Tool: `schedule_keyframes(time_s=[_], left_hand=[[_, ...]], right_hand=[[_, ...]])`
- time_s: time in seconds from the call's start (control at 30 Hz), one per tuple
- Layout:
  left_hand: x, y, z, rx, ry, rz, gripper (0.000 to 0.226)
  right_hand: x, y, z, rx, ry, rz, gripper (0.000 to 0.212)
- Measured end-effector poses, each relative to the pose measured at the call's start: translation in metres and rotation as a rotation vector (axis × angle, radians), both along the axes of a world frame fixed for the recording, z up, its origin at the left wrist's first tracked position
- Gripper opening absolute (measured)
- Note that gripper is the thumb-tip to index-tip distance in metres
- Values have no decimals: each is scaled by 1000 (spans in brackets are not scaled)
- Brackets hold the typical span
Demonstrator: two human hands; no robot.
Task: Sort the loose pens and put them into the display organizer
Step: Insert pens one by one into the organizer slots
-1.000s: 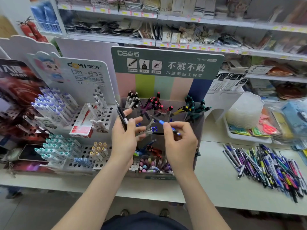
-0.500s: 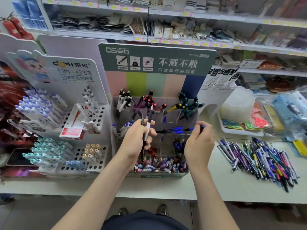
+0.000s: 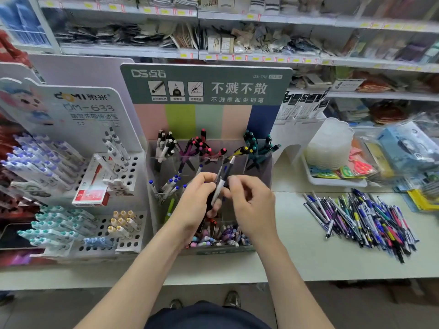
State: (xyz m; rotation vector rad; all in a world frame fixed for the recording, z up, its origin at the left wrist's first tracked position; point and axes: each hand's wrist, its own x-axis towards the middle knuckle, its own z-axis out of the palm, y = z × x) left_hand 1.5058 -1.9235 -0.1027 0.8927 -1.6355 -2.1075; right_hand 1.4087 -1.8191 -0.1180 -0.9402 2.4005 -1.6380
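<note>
Open counter between organizer and loose pens

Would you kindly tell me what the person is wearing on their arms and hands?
Nothing: the left hand and right hand are ungloved, with no rings or watch visible, and both arms are bare, with no sleeves in view.

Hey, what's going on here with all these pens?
A person is sorting pens at a shop counter. The left hand grips a bunch of pens in front of the display organizer, and the right hand pinches one of them. The organizer's compartments already hold pens grouped by colour. A pile of loose pens lies on the counter to the right.
</note>
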Motion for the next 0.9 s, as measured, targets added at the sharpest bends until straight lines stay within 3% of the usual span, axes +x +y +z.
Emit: schedule_keyframes(time_s=[0.13,0.27,0.33,0.5,0.57,0.7,0.9], left_hand=[[10,-3,1,-242,-35,26,16],[20,-12,4,-374,-23,241,16],[27,-20,2,-418,-3,355,15],[48,-36,0,-352,16,582,17],[52,-42,-1,-266,1,600,27],[59,-51,-1,-118,-7,608,47],[63,-56,1,-66,77,631,42]], right_hand=[[18,-19,11,-4,-30,54,20],[32,-34,37,-259,-1,44,21],[30,-44,46,-258,65,148,25],[14,-81,58,227,331,245,24],[9,-96,67,297,370,264,16],[0,-128,81,409,745,343,14],[14,-167,75,582,863,576,40]])
